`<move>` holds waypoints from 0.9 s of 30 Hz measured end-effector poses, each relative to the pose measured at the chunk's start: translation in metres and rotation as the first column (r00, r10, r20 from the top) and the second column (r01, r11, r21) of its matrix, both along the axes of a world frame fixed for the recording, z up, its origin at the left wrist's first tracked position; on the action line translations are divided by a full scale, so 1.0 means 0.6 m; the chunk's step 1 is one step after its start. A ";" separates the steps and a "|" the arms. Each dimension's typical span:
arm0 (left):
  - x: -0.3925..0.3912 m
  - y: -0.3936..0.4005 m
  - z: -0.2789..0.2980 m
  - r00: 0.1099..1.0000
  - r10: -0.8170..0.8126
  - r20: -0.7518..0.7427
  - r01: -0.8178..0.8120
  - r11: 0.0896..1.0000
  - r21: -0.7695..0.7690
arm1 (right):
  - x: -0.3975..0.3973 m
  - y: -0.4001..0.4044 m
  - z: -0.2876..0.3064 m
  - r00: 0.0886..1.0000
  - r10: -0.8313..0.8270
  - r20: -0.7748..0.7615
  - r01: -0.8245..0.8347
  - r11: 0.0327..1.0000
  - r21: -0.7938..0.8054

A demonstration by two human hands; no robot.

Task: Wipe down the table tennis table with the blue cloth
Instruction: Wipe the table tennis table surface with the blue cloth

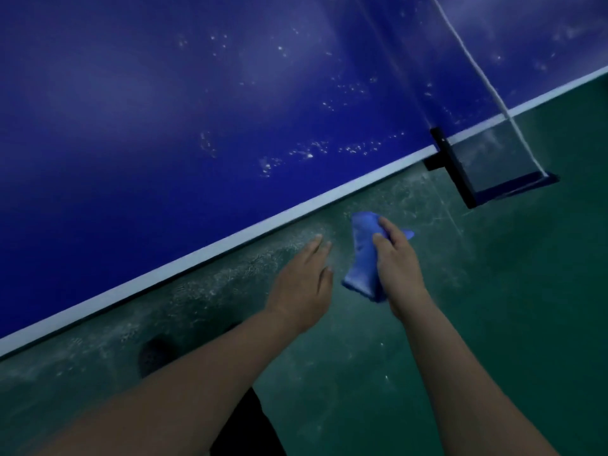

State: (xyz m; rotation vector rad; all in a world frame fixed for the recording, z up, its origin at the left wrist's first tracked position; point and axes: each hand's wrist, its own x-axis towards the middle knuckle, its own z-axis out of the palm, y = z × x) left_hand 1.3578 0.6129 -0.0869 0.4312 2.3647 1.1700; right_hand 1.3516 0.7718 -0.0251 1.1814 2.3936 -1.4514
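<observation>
The blue table tennis table [164,110] fills the upper left, its white edge line running diagonally from lower left to upper right. White specks and smears dot its surface near the edge. My right hand [396,261] holds the folded blue cloth [362,251] in the air off the table's side, over the green floor. My left hand [304,281] is stretched out beside it with straight fingers, holding nothing, just short of the table's edge.
The net [473,70] with its white top cord crosses the table at upper right, fixed by a black clamp post [452,166] that sticks out past the edge. The green floor [493,324] below is dusty. A dark shoe [158,353] shows under my left forearm.
</observation>
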 end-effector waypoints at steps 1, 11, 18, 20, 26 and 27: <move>0.002 -0.029 0.008 0.997 0.054 -0.048 -0.052 0.998 0.035 | -0.011 -0.031 -0.003 0.998 0.053 -0.024 -0.053 0.999 0.001; -0.014 -0.455 -0.001 0.725 0.556 -0.407 -0.625 0.780 -0.047 | -0.166 -0.411 -0.059 0.568 0.817 -0.104 -0.652 0.523 0.549; 0.029 -0.662 -0.038 0.684 0.623 -0.379 -0.725 0.523 -0.448 | -0.167 -0.482 -0.141 0.265 0.960 0.092 -0.645 0.105 0.757; 0.040 -0.676 -0.053 0.725 0.580 -0.370 -0.681 0.528 -0.507 | -0.220 -0.499 -0.145 0.375 0.923 0.088 -0.655 0.196 0.730; 0.046 -0.678 -0.064 0.738 0.548 -0.394 -0.672 0.538 -0.509 | -0.135 -0.603 -0.149 -0.098 0.995 0.023 -0.700 -0.085 0.709; 0.046 -0.680 -0.064 0.734 0.551 -0.397 -0.676 0.534 -0.509 | -0.115 -0.587 -0.148 -0.242 0.969 0.056 -0.695 -0.213 0.687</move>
